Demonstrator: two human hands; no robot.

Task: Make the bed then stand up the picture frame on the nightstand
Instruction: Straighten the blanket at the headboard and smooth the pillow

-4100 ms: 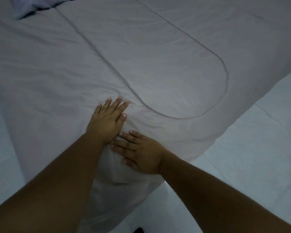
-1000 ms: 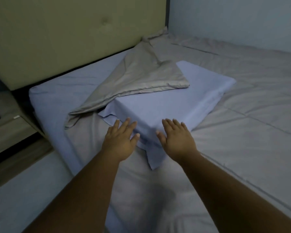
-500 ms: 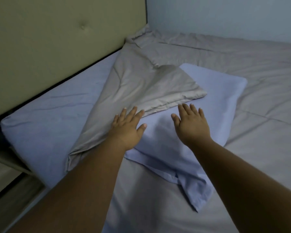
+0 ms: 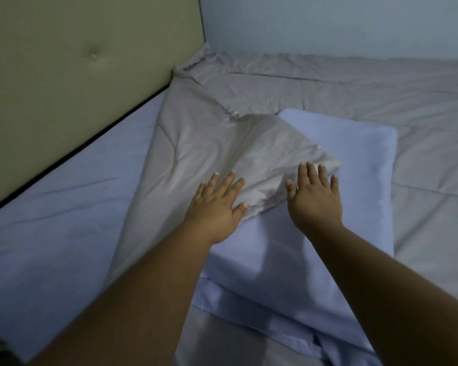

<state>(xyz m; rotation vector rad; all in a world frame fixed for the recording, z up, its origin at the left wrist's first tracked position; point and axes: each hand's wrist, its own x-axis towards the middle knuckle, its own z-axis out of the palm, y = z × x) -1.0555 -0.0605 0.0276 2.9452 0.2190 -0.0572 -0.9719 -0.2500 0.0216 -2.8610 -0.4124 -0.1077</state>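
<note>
A grey duvet (image 4: 381,101) covers most of the bed. One corner of it (image 4: 222,154) is folded back over a light blue pillow (image 4: 354,159) that lies on top of the duvet. My left hand (image 4: 214,204) hovers flat with fingers spread at the folded corner's near edge. Beside it, my right hand (image 4: 313,199) is also flat and spread, its fingertips at the fold's tip over the pillow. Neither hand holds anything. The blue fitted sheet (image 4: 50,220) lies bare at the left. The nightstand and picture frame are out of view.
A padded olive headboard (image 4: 77,62) runs along the left. A pale wall (image 4: 328,25) stands behind the bed's far side.
I have gone from pressing the duvet at the bed's foot corner to the head of the bed. Over the last second both hands have reached forward onto the folded duvet corner.
</note>
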